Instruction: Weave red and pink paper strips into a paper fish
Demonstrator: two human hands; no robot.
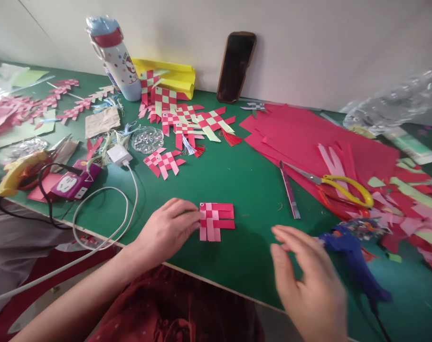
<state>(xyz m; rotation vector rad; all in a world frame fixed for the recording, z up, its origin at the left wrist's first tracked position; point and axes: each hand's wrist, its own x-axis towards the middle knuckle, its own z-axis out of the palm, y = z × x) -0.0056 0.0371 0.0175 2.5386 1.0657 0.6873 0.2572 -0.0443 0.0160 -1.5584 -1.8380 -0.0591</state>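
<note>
A small woven paper fish (209,219) in red and pink lies flat on the green table, with loose strips toward its right and front and a small round eye at its upper left corner. My left hand (173,225) holds its left edge, fingers bent and close together at the paper. Off to the right, my right hand (305,275) is raised over the table, thumb apart from the fingers, with nothing visible in it; it is slightly blurred. A blue glue gun (354,261) lies just beyond it.
Yellow-handled scissors (347,187) and a slim pen-like cutter (289,190) lie near red paper sheets (308,128). Finished woven fish (166,97) are piled at the back. A bottle (118,61) and a phone (236,66) stand by the wall. A white cable (125,209) loops at left.
</note>
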